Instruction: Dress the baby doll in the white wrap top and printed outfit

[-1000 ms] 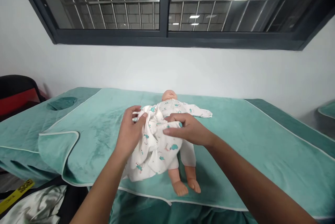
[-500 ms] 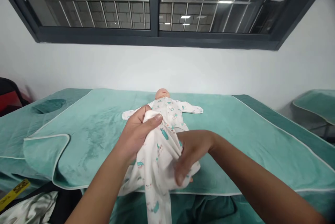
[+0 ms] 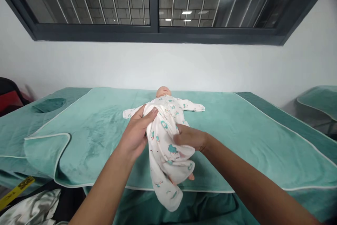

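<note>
A baby doll (image 3: pixel 163 91) lies on its back, head toward the wall, in a white printed top (image 3: pixel 172 107) with both sleeves spread. Over its lower body hang matching white baby trousers (image 3: pixel 165 151), one leg drooping past the bed's edge. My left hand (image 3: pixel 137 130) is closed on the upper left of the trousers, thumb on top. At their right side, my right hand (image 3: pixel 189 136) has its fingers curled against the cloth, slightly blurred. A small doll foot (image 3: pixel 191 176) shows below the right side of the cloth. The doll's legs are otherwise hidden.
A teal blanket (image 3: pixel 100 123) with white edging covers the bed, its left front corner folded over. A barred window (image 3: pixel 155 35) is set in the white wall. Lower left are a yellow strap (image 3: pixel 17 192) and crumpled pale cloth (image 3: pixel 34 207). A red and black object (image 3: pixel 10 97) stands far left.
My right hand has moved up and slightly back along the trousers. The cloth has spread over the doll's lower body, and the hanging leg has swung right. My left hand stays gripping.
</note>
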Demonstrator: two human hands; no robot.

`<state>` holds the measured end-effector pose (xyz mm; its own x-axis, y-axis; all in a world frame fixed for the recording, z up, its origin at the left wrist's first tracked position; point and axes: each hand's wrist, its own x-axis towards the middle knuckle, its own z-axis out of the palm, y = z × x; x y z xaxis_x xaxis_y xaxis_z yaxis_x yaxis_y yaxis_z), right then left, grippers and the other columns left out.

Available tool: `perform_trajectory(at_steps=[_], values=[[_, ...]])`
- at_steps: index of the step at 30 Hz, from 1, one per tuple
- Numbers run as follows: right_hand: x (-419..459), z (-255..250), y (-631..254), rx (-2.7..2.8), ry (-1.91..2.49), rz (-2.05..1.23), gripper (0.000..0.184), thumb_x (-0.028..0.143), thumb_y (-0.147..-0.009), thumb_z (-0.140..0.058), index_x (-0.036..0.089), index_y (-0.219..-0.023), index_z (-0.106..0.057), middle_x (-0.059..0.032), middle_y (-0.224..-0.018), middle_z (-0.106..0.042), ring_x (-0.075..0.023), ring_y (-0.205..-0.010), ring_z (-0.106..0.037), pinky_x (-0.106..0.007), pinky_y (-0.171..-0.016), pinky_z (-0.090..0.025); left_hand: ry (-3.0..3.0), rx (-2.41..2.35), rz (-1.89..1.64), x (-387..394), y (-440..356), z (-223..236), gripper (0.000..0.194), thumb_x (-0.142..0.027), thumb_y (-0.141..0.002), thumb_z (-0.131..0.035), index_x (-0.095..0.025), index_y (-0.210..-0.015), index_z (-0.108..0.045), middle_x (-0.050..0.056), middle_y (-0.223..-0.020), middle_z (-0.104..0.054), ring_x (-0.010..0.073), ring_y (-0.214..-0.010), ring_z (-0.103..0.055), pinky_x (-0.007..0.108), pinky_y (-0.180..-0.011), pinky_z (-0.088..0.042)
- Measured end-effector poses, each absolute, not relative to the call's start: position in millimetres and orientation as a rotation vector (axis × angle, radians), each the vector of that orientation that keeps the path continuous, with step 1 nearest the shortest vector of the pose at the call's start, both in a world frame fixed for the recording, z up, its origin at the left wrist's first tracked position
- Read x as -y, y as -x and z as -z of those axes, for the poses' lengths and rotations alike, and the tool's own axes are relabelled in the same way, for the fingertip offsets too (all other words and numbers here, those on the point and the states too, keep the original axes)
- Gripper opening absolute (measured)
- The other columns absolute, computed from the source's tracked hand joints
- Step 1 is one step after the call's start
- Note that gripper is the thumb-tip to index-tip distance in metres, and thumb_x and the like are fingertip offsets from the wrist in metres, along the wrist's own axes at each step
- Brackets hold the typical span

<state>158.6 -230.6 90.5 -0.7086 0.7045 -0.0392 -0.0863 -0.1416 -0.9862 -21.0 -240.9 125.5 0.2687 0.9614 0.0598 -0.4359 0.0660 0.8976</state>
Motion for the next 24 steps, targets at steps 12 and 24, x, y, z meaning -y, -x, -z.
perform_trajectory(at_steps=[12, 24], values=[[220, -97, -149, 1.018, 0.765, -1.644, 0.06, 0.064, -0.082, -0.059, 0.015, -0.118, -0.061, -0.01, -0.102, -0.071, -0.0197, -0.091, -0.067, -0.031, -0.08, -0.055, -1.033, -0.642, -0.995, 238, 32, -107, 0.05, -0.035, -0.075, -0.075, -0.014, -0.119, -0.063, 0.011, -0.101, -0.073, 0.025, -0.088, -0.069, 0.033, -0.078, -0.053], [233, -89, -164, 1.146, 0.608, -1.698, 0.043, 0.043, -0.073, -0.078, 0.017, -0.106, -0.068, -0.0058, -0.097, -0.072, -0.018, -0.088, -0.067, -0.03, -0.082, -0.053, -1.035, -0.68, -0.873, 243, 25, -100, 0.049, -0.036, -0.063, -0.083, -0.014, -0.104, -0.07, 0.009, -0.09, -0.074, 0.0248, -0.083, -0.068, 0.03, -0.071, -0.053]])
